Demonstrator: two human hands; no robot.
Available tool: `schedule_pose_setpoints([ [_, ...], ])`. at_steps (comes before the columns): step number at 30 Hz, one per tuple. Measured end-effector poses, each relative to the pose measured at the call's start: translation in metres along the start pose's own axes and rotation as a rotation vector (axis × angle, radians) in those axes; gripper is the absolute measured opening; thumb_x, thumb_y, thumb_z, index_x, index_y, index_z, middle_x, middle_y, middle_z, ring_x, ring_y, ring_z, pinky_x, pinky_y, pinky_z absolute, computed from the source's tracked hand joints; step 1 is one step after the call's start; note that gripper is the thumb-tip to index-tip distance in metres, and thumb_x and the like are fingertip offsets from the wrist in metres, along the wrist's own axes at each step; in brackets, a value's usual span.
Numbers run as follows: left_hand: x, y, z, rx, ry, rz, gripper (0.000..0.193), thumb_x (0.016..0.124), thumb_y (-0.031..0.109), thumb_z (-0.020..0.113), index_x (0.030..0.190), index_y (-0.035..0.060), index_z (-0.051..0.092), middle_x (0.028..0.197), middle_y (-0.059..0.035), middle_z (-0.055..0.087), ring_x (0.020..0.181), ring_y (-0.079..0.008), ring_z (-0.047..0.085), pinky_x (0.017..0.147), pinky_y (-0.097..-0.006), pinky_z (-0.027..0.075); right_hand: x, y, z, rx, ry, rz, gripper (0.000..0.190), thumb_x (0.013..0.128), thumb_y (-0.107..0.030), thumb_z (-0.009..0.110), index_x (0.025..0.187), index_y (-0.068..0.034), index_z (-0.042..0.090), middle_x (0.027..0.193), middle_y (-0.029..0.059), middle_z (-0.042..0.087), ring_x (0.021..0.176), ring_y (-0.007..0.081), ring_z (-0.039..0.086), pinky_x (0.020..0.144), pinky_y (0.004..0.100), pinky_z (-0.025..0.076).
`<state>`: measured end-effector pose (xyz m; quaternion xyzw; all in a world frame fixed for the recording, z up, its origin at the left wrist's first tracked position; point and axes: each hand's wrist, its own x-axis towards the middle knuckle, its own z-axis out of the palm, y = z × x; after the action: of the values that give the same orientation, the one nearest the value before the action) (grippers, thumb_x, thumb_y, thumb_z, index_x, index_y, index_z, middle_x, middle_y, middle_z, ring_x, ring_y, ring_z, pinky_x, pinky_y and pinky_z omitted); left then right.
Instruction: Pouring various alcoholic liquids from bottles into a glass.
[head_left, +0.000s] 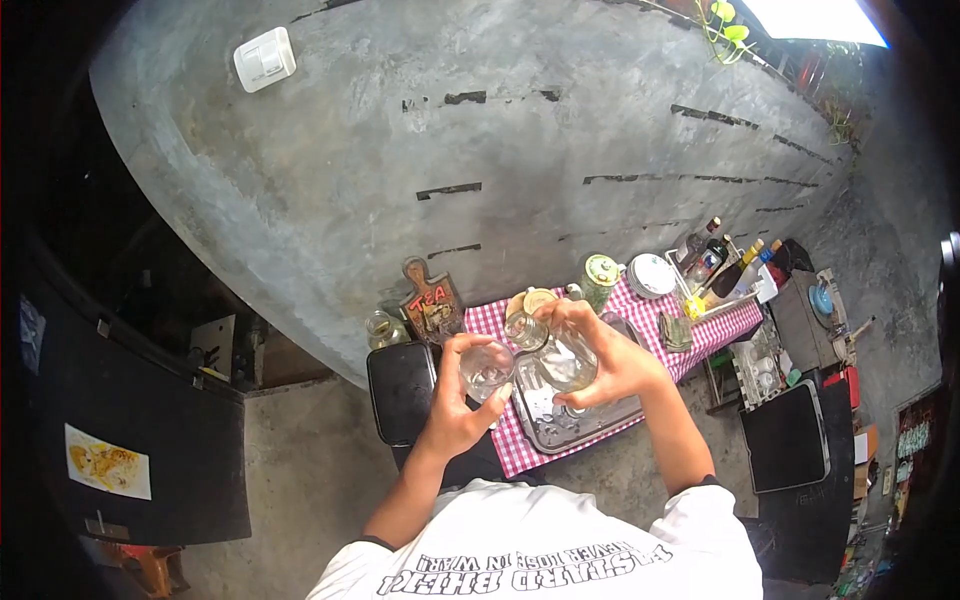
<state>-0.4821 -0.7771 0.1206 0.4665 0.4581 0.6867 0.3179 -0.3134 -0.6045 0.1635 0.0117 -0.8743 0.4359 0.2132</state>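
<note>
My left hand (459, 405) grips a clear drinking glass (487, 371), held up in front of me. In my right hand (611, 356) is a clear glass bottle or carafe (566, 360), tilted so that its mouth (523, 330) points left, close above the drinking glass. The two glass vessels look slightly apart. Whether liquid is moving between them I cannot tell. Below both hands lies a metal tray (547, 436) with a wet-looking surface, on a red-and-white checked cloth (510, 450).
A tea-themed wooden board (431, 307) leans on the wall beside a glass jar (385, 330) and a black-topped stool or box (401, 394). Behind the tray stand a lidded green jar (600, 277), stacked plates (651, 276), a folded cloth (675, 332) and a bottle basket (724, 304).
</note>
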Motion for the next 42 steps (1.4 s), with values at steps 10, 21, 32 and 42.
schedule_pose_setpoints([
  [10,0.007,-0.001,0.033,0.062,-0.011,0.034,0.095,0.073,0.001,0.078,0.150,0.0038,0.022,0.123,-0.0095,0.050,0.116,-0.0169,0.053,0.099,-0.0315,0.044,-0.015,-0.006,-0.037,0.003,-0.106,-0.042,0.078,0.058,-0.014,0.083,0.124,-0.002,0.045,0.126,0.0152,0.049,0.119,0.0307,0.051,0.102,0.0404,0.042],
  [21,0.002,-0.015,0.069,0.232,0.005,0.023,0.095,0.071,0.004,0.081,0.149,0.0040,0.025,0.123,-0.0114,0.053,0.118,-0.0192,0.053,0.103,-0.0336,0.040,-0.042,0.003,-0.075,-0.106,-0.252,0.012,0.077,0.061,-0.018,0.081,0.128,-0.003,0.044,0.122,0.0167,0.053,0.116,0.0327,0.054,0.098,0.0401,0.045],
  [32,-0.008,-0.025,0.101,0.327,0.054,-0.019,0.096,0.068,0.006,0.083,0.148,0.0040,0.030,0.125,-0.0118,0.053,0.120,-0.0195,0.051,0.105,-0.0343,0.038,-0.060,0.010,-0.095,-0.143,-0.351,-0.004,0.079,0.062,-0.018,0.081,0.130,-0.003,0.043,0.123,0.0162,0.054,0.116,0.0324,0.055,0.097,0.0397,0.045],
  [42,-0.008,-0.022,0.119,0.452,0.051,-0.050,0.094,0.067,0.012,0.086,0.146,0.0052,0.034,0.126,-0.0133,0.054,0.122,-0.0210,0.051,0.105,-0.0356,0.039,-0.066,0.013,-0.104,-0.177,-0.429,-0.015,0.078,0.061,-0.016,0.080,0.129,-0.004,0.044,0.123,0.0160,0.053,0.116,0.0332,0.055,0.096,0.0404,0.046],
])
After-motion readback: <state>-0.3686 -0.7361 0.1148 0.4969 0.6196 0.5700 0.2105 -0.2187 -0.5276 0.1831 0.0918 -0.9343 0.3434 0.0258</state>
